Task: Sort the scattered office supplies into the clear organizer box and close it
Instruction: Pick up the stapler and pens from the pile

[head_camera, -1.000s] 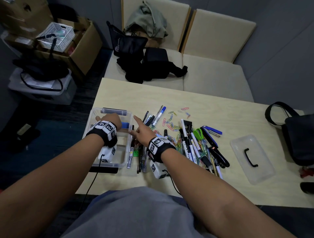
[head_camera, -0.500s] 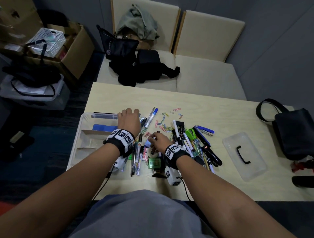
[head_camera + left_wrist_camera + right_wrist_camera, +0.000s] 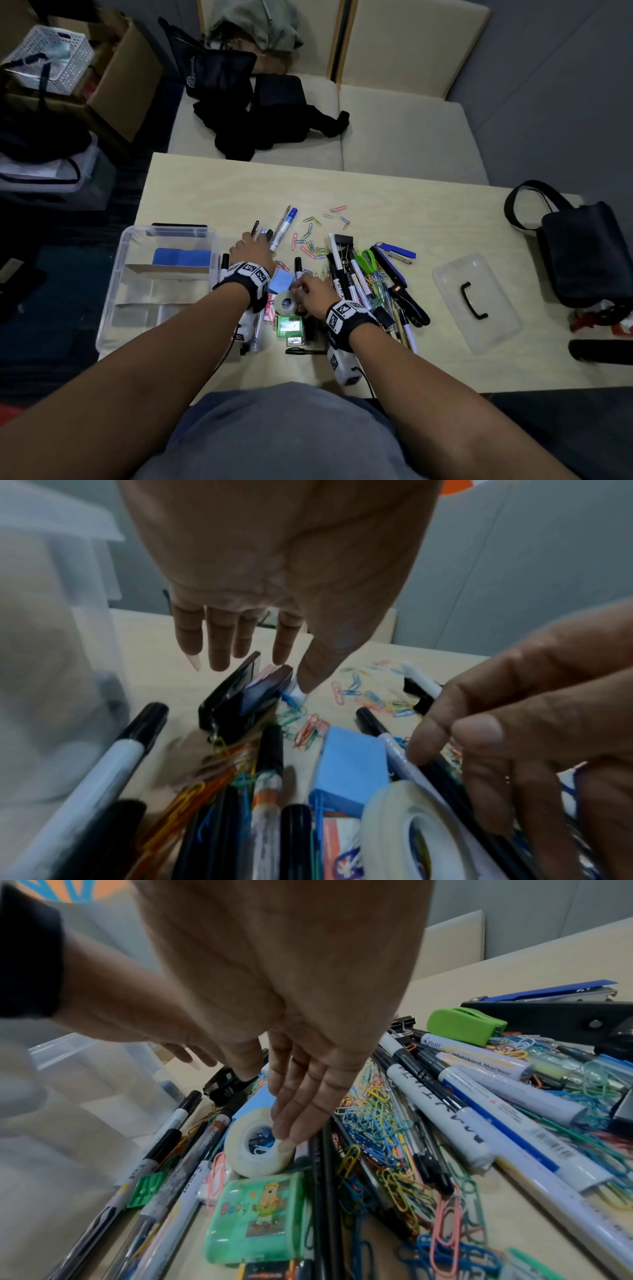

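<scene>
From the head view, the clear organizer box (image 3: 161, 284) sits open at the left edge of the table (image 3: 394, 212), with a blue pad (image 3: 181, 257) lying in one of its far compartments. Its lid (image 3: 476, 301) lies well apart on the right side of the table, handle up. Between them is the heap of pens, markers (image 3: 342, 274) and coloured paper clips (image 3: 310, 236). The left hand (image 3: 251, 251) reaches over the far left part of the heap, just beside the box, its fingers over a black clip-like thing. The right hand (image 3: 313, 293) is lower in the heap, fingertips at a roll of clear tape (image 3: 286, 303) next to a blue sticky-note block (image 3: 281, 281); a green sharpener (image 3: 289, 325) lies just nearer the person.

In the left wrist view the left hand (image 3: 274, 569) has its grip spread, fingers straight and pointing down just above a black stapler-like item (image 3: 246, 699), holding nothing. The right hand's fingers (image 3: 486, 739) come in from the right beside the tape roll (image 3: 407, 829) and the blue block (image 3: 352, 769).

In the right wrist view the right hand (image 3: 291, 1001) is flat with fingers pressed together and straight, fingertips (image 3: 287, 1139) touching the top rim of the tape roll (image 3: 257, 1142). The green sharpener (image 3: 257, 1215) lies just in front of it, whiteboard markers (image 3: 479, 1066) and a green stapler (image 3: 462, 1026) to the right, the box wall (image 3: 103, 1074) blurred at left
</scene>
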A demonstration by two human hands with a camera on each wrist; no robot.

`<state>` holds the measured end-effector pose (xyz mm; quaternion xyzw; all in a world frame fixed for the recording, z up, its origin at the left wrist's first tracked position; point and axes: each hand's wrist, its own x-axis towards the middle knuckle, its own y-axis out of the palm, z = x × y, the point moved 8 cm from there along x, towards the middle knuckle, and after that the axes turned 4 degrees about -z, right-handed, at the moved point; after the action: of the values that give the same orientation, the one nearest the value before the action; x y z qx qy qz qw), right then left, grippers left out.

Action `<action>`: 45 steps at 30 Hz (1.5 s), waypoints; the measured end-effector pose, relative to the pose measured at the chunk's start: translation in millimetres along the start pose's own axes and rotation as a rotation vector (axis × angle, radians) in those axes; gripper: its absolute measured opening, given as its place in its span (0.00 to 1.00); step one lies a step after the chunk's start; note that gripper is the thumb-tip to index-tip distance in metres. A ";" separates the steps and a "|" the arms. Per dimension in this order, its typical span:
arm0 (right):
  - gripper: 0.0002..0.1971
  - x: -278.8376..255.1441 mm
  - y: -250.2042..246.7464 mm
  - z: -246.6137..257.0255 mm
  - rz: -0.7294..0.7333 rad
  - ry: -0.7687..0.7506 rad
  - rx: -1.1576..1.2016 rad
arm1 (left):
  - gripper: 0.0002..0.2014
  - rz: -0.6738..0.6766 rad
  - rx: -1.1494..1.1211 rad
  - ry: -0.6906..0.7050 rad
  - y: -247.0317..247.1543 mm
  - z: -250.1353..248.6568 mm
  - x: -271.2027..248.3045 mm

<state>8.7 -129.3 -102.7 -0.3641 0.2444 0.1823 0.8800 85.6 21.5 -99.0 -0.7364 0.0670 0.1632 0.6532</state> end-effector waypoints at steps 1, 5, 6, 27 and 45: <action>0.09 0.9 0.1 -1.0 0.007 0.000 0.004 | 0.29 0.008 -0.017 -0.024 3.2 2.5 1.5; 0.09 6.2 -0.2 -6.9 0.031 -0.018 -0.025 | 0.33 0.018 -0.092 -0.090 8.8 5.1 8.2; 0.09 7.2 0.1 -8.8 0.033 -0.025 -0.048 | 0.33 0.020 -0.109 -0.103 9.9 6.0 9.2; 0.07 24.2 -36.9 -18.1 -0.247 -0.137 -0.178 | 0.12 -0.165 -0.561 -0.160 0.8 9.5 -19.7; 0.22 33.5 -135.0 -90.6 -0.518 0.143 -0.424 | 0.17 0.128 -1.002 -0.020 5.1 -88.0 -22.4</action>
<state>76.4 -281.0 -102.8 -0.6008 0.1615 -0.0267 0.7825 76.4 -68.3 -88.3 -0.9523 0.0193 0.2219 0.2086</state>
